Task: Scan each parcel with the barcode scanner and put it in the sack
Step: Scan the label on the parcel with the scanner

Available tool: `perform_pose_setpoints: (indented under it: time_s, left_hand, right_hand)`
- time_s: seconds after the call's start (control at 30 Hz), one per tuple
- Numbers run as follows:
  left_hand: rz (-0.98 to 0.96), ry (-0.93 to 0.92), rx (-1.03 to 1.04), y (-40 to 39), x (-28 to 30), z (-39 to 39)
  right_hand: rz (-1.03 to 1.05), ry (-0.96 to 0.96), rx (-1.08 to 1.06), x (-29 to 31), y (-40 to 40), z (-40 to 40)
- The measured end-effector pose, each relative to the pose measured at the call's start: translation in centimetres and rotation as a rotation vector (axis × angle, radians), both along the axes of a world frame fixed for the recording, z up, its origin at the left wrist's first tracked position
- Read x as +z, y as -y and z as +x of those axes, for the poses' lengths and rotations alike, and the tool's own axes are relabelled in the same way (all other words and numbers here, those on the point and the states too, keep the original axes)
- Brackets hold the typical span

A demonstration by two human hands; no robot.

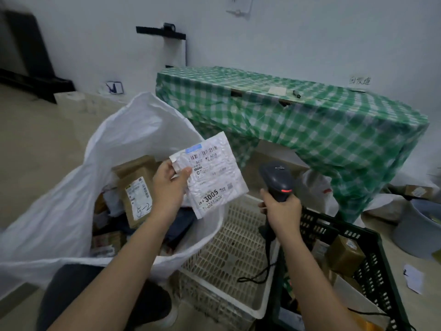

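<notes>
Left fingers (185, 172) pinch bubble mailer (211, 174) label-up above sack (71, 199); right hand (282, 211) grips barcode scanner (276, 181), apparently aiming at barcode.

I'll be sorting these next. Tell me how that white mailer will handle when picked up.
Likely light: the left hand holds the mailer up by one corner. Probably semi-stiff, since it stays nearly flat from that pinch. Its glossy, crinkled skin may be a bit slippery.
</notes>
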State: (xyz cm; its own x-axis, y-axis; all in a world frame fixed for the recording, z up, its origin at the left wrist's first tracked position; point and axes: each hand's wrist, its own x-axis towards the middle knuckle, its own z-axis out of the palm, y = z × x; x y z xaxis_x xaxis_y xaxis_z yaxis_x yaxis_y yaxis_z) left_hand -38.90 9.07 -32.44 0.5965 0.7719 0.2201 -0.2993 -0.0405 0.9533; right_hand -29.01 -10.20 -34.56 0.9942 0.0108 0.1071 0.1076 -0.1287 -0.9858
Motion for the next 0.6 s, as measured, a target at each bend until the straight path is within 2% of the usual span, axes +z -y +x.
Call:
perform_pose_setpoints:
  time_s: [0.1,0.23,0.37,0.4,0.43,0.5,0.6]
  left_hand:
    - [0.032,-0.056,0.151,-5.0,-0.7,-0.9]
    - [0.147,-0.298,0.225,-12.2,-3.0,0.4]
    - [0.281,-0.853,0.118,-15.7,-4.4,3.3]
    - [0.322,-0.918,0.129,-15.2,-4.2,3.7]
    - [0.378,-0.884,0.154,-14.4,-4.0,4.2]
    - [0.518,-0.653,0.146,-11.6,-3.1,4.6]
    - [0.615,-0.374,0.014,-5.7,-2.4,4.7]
  right_hand:
    - [-0.092,-0.009,0.04,0.3,-3.6,0.9]
    - [-0.158,-0.023,0.036,0.1,-6.4,2.8]
    - [-0.127,-0.113,0.038,-1.2,-6.6,3.9]
    - [-0.128,-0.136,0.054,-1.7,-6.3,4.0]
    - [-0.128,-0.159,0.07,-2.1,-5.9,4.1]
    - [-0.116,-0.205,0.091,-3.3,-4.7,4.1]
    - [-0.072,-0.283,0.103,-5.3,-2.2,3.8]
